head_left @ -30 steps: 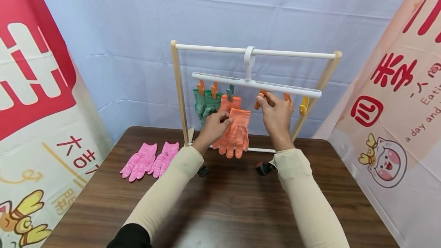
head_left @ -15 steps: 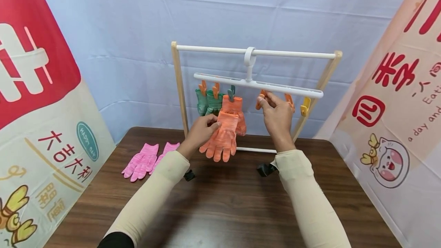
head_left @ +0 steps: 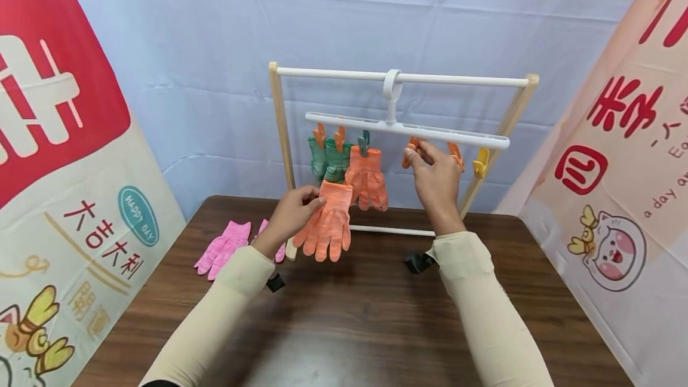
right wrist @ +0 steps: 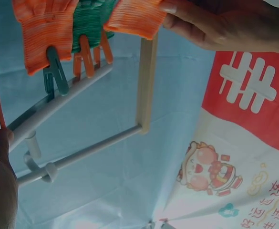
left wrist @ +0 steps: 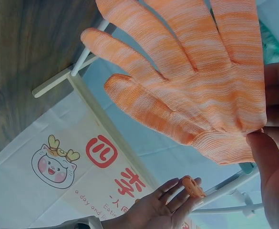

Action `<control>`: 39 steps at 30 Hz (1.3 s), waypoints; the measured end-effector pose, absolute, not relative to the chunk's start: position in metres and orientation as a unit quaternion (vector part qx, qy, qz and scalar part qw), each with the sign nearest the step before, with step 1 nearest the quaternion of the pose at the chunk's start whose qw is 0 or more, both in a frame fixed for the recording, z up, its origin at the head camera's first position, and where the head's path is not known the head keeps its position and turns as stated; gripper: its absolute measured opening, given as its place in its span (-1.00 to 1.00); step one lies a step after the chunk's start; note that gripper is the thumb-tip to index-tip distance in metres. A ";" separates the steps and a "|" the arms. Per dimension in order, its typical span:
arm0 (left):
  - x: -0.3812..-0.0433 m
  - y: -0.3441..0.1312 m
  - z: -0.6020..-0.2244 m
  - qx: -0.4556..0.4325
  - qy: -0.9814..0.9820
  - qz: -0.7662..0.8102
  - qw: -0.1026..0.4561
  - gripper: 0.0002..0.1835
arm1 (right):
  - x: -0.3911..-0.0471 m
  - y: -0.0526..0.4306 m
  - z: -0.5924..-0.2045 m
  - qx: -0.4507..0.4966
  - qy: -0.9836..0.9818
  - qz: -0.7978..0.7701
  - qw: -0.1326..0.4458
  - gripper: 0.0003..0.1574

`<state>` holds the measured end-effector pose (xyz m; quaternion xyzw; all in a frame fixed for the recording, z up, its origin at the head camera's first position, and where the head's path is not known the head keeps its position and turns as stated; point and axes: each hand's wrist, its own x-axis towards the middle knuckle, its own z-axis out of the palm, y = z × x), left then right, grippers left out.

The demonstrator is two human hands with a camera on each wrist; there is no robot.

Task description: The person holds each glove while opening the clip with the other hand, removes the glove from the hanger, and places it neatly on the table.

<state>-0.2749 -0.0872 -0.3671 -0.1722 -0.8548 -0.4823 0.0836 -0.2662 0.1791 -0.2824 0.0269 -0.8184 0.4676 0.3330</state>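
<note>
My left hand (head_left: pixel 287 215) pinches an orange knit glove (head_left: pixel 329 226) at the side of its cuff; the glove hangs fingers down in front of the rack. In the left wrist view the held glove (left wrist: pixel 191 81) fills the upper part, thumb against the cuff. My right hand (head_left: pixel 439 183) pinches an orange clothespin (head_left: pixel 410 153) on the white hanger bar (head_left: pixel 430 132); whether its jaws are apart is hidden. Left of that clothespin, another orange glove (head_left: pixel 368 179) hangs from a dark green clothespin (head_left: pixel 364 144). Green gloves (head_left: pixel 336 166) hang farther left from orange clothespins (head_left: pixel 340 139).
A wooden-sided rack (head_left: pixel 282 127) with a white top rod (head_left: pixel 457 80) carries the hanger. Pink gloves (head_left: pixel 224 248) lie on the brown table (head_left: pixel 365 327) at left, partly behind the left arm. An orange clothespin (head_left: pixel 455 155) and a yellow clothespin (head_left: pixel 481 163) hang at the bar's right end.
My left hand has carried the orange glove left and slightly down, away from the hanging orange glove, which now shows fully. My right hand stays at the orange clothespin.
</note>
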 end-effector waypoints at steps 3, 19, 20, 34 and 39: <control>-0.271 -0.096 -0.371 -0.163 -0.861 -0.475 0.081 -0.87 | -0.266 0.179 -0.283 0.026 -0.820 0.463 0.335 -0.53; -0.243 -0.136 -0.396 -0.130 -0.867 -0.476 0.077 -0.88 | -0.266 0.179 -0.283 0.037 -0.821 0.453 0.345 -0.55; -0.241 -0.138 -0.398 -0.128 -0.866 -0.477 0.077 -0.88 | -0.265 0.179 -0.283 0.038 -0.822 0.452 0.345 -0.55; -0.220 -0.167 -0.424 -0.102 -0.860 -0.497 0.044 -0.86 | -0.267 0.179 -0.283 0.037 -0.824 0.445 0.350 -0.60; -0.216 -0.174 -0.439 -0.092 -0.851 -0.516 0.032 -0.84 | -0.266 0.179 -0.284 0.038 -0.825 0.443 0.348 -0.60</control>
